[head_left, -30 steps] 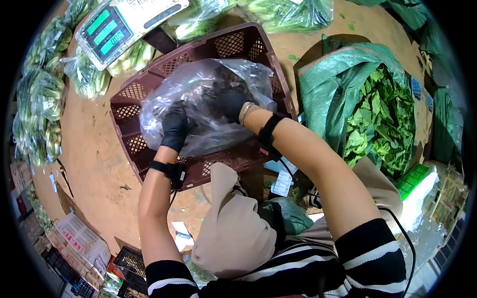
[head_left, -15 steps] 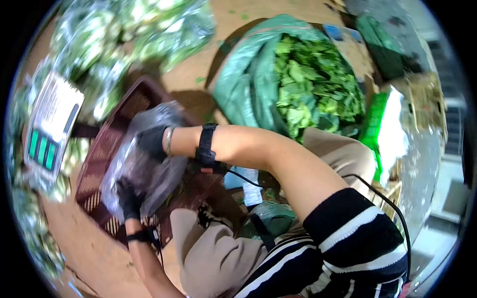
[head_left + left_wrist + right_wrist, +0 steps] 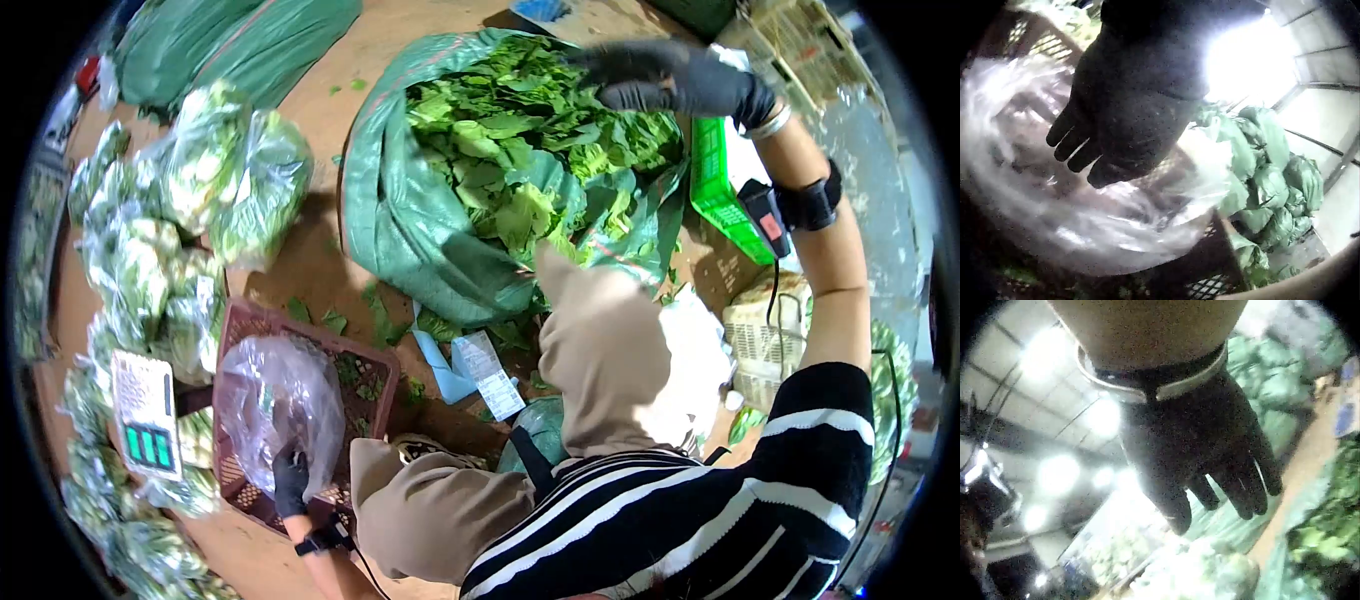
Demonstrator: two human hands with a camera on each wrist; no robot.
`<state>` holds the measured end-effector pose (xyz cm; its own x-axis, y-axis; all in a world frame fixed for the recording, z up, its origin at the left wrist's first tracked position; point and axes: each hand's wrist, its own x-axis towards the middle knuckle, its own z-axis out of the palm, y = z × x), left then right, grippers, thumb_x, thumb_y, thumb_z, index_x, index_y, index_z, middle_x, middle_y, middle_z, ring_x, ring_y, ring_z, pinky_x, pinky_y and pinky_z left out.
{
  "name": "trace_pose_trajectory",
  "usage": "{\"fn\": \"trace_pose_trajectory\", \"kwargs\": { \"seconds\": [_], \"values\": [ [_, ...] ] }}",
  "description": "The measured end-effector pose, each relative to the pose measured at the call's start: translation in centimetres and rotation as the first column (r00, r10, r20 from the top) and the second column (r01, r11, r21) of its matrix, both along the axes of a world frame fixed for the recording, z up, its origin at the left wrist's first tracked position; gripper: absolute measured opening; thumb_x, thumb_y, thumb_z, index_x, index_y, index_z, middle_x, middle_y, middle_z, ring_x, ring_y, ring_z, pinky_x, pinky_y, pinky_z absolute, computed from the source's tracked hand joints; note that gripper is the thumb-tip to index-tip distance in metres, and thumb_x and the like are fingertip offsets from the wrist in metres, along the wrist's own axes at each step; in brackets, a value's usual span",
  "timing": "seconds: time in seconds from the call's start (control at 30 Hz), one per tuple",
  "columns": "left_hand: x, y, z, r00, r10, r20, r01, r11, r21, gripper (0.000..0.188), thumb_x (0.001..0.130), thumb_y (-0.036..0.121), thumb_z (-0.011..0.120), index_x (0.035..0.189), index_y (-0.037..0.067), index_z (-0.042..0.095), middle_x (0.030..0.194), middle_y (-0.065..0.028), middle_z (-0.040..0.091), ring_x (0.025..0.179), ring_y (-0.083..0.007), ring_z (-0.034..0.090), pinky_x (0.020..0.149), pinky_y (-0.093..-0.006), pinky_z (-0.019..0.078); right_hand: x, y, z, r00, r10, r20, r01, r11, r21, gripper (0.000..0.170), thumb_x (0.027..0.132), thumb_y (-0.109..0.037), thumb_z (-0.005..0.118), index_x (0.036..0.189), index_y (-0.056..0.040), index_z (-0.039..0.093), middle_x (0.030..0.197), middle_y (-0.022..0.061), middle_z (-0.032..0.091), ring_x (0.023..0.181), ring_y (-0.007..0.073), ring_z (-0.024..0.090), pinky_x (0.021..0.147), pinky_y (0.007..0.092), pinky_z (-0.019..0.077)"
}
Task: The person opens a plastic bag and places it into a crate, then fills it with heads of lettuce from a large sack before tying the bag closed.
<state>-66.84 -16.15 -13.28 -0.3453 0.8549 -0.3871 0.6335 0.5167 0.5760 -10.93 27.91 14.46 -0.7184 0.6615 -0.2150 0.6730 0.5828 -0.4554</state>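
Note:
My gloved left hand (image 3: pixel 291 482) rests on a clear plastic bag (image 3: pixel 262 385) lying in a maroon crate (image 3: pixel 384 388). In the left wrist view its fingers (image 3: pixel 1079 147) extend loosely over the crumpled film, with the thumb hidden. Far to the right, my gloved right hand (image 3: pixel 690 85) is raised over the edge of a green woven sack (image 3: pixel 392 225) full of leafy greens (image 3: pixel 500 125). Its fingers (image 3: pixel 1238 487) hang spread and hold nothing in the right wrist view.
A scale (image 3: pixel 145 415) with lit displays stands left of the crate. Bagged vegetables (image 3: pixel 207 160) crowd the left side. A bright green crate (image 3: pixel 725 190) sits right of the sack, and loose leaves (image 3: pixel 380 320) lie on the floor by a paper label (image 3: pixel 487 370).
My right hand has left the plastic bag and swung right to above the sack. The left hand stays at the bag in the crate. My head view has turned right.

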Motion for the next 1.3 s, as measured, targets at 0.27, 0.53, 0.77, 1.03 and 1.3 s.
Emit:
{"fn": "trace_pose_trajectory", "kwargs": {
  "seconds": [0.27,0.53,0.77,1.03,1.3],
  "values": [
    [13.5,19.7,23.0,0.917,-0.08,0.391,0.062,0.996,0.059,0.032,0.082,0.009,0.051,0.11,-0.005,0.046,0.1,-0.0116,0.056,0.09,-0.0183,0.054,0.081,-0.0289,0.0412,8.8,8.9,-35.7,0.997,0.063,-0.035,-0.051,0.956,0.287,0.034,0.078,-0.026,0.054,0.107,-0.0078,0.052,0.09,0.0141,0.06,0.07,0.0279,0.059,0.065,0.0352,0.0474],
    [23.2,31.5,16.1,0.836,-0.219,0.504,0.381,0.891,-0.245,0.032,0.08,0.008,0.055,0.109,-0.003,0.048,0.098,-0.0103,0.056,0.089,-0.0168,0.055,0.077,-0.0257,0.0429,-3.0,16.6,-47.1,0.864,-0.487,0.129,0.489,0.872,0.018,0.037,0.066,-0.018,0.06,0.101,-0.009,0.055,0.097,0.0127,0.057,0.088,0.0258,0.055,0.074,0.0334,0.0439],
    [28.0,48.8,2.5,0.845,-0.523,0.11,0.49,0.841,0.227,0.025,0.081,0.015,0.048,0.102,0.002,0.054,0.093,-0.0169,0.058,0.084,-0.0237,0.057,0.072,-0.0293,0.0444,-5.3,19.5,-48.8,0.713,-0.663,-0.228,0.521,0.72,-0.459,0.032,0.071,-0.023,0.058,0.1,-0.0099,0.056,0.098,0.0075,0.056,0.089,0.0198,0.053,0.075,0.0308,0.0425],
    [32.5,58.1,-8.9,0.577,-0.655,-0.488,0.772,0.633,0.064,0.025,0.083,0.009,0.043,0.105,0.006,0.053,0.096,-0.0169,0.056,0.089,-0.0291,0.054,0.076,-0.0345,0.0427,-5.7,17.3,-49.1,0.07,-0.932,-0.356,-0.017,0.356,-0.934,0.029,0.076,-0.029,0.055,0.098,-0.0108,0.057,0.099,0.0016,0.055,0.091,0.0128,0.051,0.075,0.0278,0.0409],
    [34.6,52.1,-4.6,0.793,-0.509,-0.335,0.609,0.663,0.435,0.035,0.072,0.026,0.062,0.098,0.004,0.055,0.094,-0.0152,0.057,0.085,-0.0296,0.055,0.074,-0.0369,0.0429,-4.6,15.7,-43.8,0.426,-0.706,-0.566,-0.083,0.592,-0.801,0.039,0.085,-0.028,0.044,0.115,-0.003,0.046,0.119,0.0091,0.046,0.111,0.0164,0.04,0.096,0.0268,0.0278]
  ]
}}
